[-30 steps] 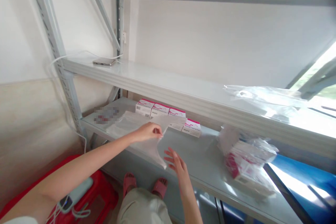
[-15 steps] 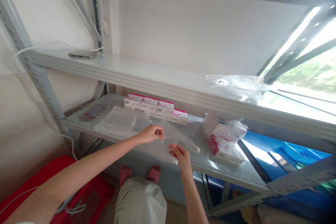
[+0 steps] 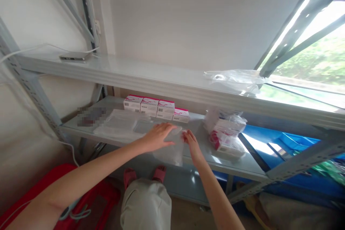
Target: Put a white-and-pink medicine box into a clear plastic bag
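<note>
Since the earlier frame the left hand (image 3: 159,137) has gone from pinching the clear plastic bag (image 3: 171,151) to lying over it, fingers spread and fairly flat, while the right hand (image 3: 191,141) has come up to the bag's near-right edge, its fingertips drawn together there; whether they actually pinch the film I cannot tell. That bag now lies at the front lip of the lower shelf (image 3: 229,165), partly under the left palm and drooping over the edge below it. To handle it well, the left hand should probably hold the film down lightly, without sliding, so the right fingertips can find and part a single layer; thin film like this seems likely to cling and crumple if tugged. Just left of the left hand lies a stack of flat clear bags (image 3: 120,126). Beyond the fingertips stands a row of pink-and-white boxes (image 3: 156,107). Right of the right hand sits a bagged bundle of boxes (image 3: 226,134).
</note>
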A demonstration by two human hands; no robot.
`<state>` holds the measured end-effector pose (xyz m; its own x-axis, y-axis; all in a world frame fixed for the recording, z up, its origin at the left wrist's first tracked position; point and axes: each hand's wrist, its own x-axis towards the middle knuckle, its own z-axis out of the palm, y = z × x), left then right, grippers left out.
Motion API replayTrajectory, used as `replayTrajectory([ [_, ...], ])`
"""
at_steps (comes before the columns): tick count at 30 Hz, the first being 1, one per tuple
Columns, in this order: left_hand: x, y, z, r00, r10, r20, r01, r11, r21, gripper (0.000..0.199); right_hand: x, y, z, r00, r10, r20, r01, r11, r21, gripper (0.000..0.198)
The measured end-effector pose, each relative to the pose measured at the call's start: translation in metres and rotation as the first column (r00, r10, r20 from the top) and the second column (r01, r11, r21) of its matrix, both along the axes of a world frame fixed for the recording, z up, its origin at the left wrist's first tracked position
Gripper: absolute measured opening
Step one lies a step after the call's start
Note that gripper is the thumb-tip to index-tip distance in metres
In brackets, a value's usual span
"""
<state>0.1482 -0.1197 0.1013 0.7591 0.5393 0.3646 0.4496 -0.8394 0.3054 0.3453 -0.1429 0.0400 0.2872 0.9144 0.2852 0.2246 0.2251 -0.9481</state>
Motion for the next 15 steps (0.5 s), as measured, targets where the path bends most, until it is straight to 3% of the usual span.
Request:
replayTrajectory([
  [2,0.013,0.005,0.0,0.999,-0.02,-0.04,0.018,0.998,-0.062,0.027,-0.008,-0.002,0.009,0.984,0.029,0.177,-0.029,1.0,-0.001,0.02],
  [4,0.015,0.016,0.002,1.0,0.008,-0.024,-0.011,0.992,-0.126,0.01,-0.01,-0.009,0.016,0.897,-0.037,0.441,0.042,0.999,-0.003,0.013],
  [7,0.0,0.03,0.007,0.994,0.091,0.066,-0.077,0.977,-0.197,0.014,-0.001,-0.023,0.023,0.569,-0.148,0.809,0.189,0.981,0.047,0.014],
  [9,-0.014,0.036,0.012,0.983,0.15,0.106,-0.127,0.972,-0.196,0.016,0.008,-0.029,0.027,0.407,-0.179,0.896,0.235,0.968,0.087,0.019],
  [12,-0.028,0.036,0.018,0.961,0.246,0.127,-0.227,0.963,-0.149,0.015,0.013,-0.036,0.04,0.353,-0.226,0.908,0.229,0.962,0.151,0.036],
  [15,-0.028,0.03,0.021,0.937,0.326,0.123,-0.313,0.942,-0.119,0.015,-0.005,-0.048,0.061,0.393,-0.254,0.884,0.057,0.966,0.252,0.042],
])
